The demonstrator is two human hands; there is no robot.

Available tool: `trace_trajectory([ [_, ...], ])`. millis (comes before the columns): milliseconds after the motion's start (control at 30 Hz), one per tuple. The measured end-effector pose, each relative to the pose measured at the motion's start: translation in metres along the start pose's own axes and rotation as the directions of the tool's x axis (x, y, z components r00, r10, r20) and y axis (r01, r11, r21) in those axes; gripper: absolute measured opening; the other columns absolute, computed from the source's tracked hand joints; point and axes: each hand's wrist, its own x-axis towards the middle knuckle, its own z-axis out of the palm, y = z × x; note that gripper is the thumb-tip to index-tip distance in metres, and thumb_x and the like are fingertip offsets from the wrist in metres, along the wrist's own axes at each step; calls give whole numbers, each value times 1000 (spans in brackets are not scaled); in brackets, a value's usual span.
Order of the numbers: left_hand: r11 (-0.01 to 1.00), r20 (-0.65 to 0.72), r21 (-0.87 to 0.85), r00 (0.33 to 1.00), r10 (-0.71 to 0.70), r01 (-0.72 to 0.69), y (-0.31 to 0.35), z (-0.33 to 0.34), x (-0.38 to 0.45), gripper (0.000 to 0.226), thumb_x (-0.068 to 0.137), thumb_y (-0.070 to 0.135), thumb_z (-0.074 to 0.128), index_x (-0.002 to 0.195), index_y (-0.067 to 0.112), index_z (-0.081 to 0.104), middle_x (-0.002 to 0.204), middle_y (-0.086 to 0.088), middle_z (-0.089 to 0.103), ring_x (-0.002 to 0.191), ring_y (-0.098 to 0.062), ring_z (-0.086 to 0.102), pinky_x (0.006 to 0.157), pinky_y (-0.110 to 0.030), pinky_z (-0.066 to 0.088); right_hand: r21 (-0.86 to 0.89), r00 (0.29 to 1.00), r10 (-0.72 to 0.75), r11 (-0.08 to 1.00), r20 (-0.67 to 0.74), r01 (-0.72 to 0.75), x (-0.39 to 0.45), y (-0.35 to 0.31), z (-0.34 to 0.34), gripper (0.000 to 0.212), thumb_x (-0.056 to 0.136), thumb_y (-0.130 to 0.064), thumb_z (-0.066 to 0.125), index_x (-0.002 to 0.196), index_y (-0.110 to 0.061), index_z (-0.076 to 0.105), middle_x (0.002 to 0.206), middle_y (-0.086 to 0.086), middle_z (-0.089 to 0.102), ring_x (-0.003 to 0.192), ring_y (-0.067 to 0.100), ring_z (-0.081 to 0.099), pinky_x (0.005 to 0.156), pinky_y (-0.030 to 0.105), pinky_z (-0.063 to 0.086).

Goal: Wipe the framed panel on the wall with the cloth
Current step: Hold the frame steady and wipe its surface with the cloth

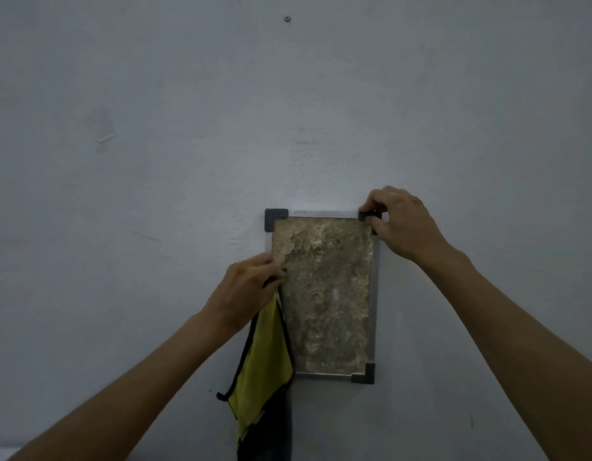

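Both forearms reach up to the framed panel (324, 294), which is mounted on the wall (154, 128). Left hand (244, 289) grips the yellow cloth (263, 367) at the panel's left edge; most of the cloth hangs slack. Right hand (401, 224) pinches the top-right corner cap (367, 216), apparently steadying the frame. Judged step: wiping not yet under way. Next: bunch the cloth flat against the mottled surface and stroke across it.
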Motion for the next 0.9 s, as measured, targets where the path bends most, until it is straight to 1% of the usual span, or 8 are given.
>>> trace_trajectory([
  [133, 982, 213, 70, 964, 157, -176, 0, -8, -1, 6, 90, 8, 72, 93, 8, 78, 91, -6, 71, 73, -16, 69, 66, -32, 62, 7, 1000, 1, 1000, 3, -1, 0, 0, 0, 11, 89, -10, 66, 95, -18, 67, 99, -2, 62, 97, 20, 56, 85, 45, 52],
  [333, 1000, -118, -14, 993, -16, 15, -7, -15, 20, 7, 87, 6, 77, 93, 5, 79, 85, -4, 68, 69, -11, 60, 66, -25, 55, 22, 1000, 6, 1000, -4, -5, -1, 0, 0, 11, 89, -9, 66, 96, -17, 67, 100, 0, 63, 98, 21, 56, 86, 46, 52],
  [500, 985, 188, 47, 970, 153, -165, -1, -9, -3, 7, 90, 7, 72, 89, 4, 79, 89, -8, 71, 73, -19, 69, 65, -35, 61, 24, 1000, 5, 1000, -4, -5, 0, -1, -1, 10, 89, -10, 66, 97, -16, 68, 100, 1, 64, 98, 21, 57, 86, 45, 52],
  [567, 981, 241, 71, 957, 160, -181, -2, -11, -1, 10, 92, 8, 70, 91, 5, 79, 90, -9, 72, 75, -19, 70, 67, -36, 62, 26, 1000, 7, 1000, -4, -7, -1, -1, -1, 11, 89, -9, 66, 96, -16, 68, 100, 1, 64, 99, 22, 57, 86, 46, 52],
  [667, 996, 40, 40, 997, 72, -74, -4, -14, 16, 6, 88, 8, 75, 92, 8, 80, 88, -3, 71, 72, -7, 62, 70, -22, 56, 23, 1000, 8, 1000, -3, -8, -1, -1, -1, 10, 89, -9, 66, 95, -17, 68, 100, 1, 64, 98, 21, 57, 86, 47, 52],
  [767, 991, -214, -38, 968, -134, 129, -5, -10, 29, 9, 84, 10, 80, 93, 10, 81, 82, -2, 70, 68, -10, 60, 67, -24, 53, 26, 1000, 11, 1000, -7, -10, -2, -2, 0, 10, 89, -9, 66, 94, -18, 67, 99, -1, 63, 98, 21, 57, 86, 46, 53],
  [833, 984, -231, -67, 957, -176, 165, -1, -2, 23, 9, 84, 9, 80, 92, 9, 81, 82, -4, 71, 68, -13, 62, 66, -28, 56, 24, 1000, 12, 1000, -9, -12, -1, -2, 0, 10, 89, -9, 66, 94, -18, 67, 99, -1, 63, 98, 21, 57, 85, 46, 53],
  [900, 997, -110, -50, 991, -71, 66, 7, 6, 7, 6, 86, 7, 77, 91, 8, 80, 85, -5, 71, 70, -14, 64, 66, -29, 59, 23, 1000, 12, 1000, -6, -12, -2, -2, 0, 10, 89, -10, 66, 94, -18, 67, 99, -1, 63, 98, 21, 57, 85, 47, 53],
])
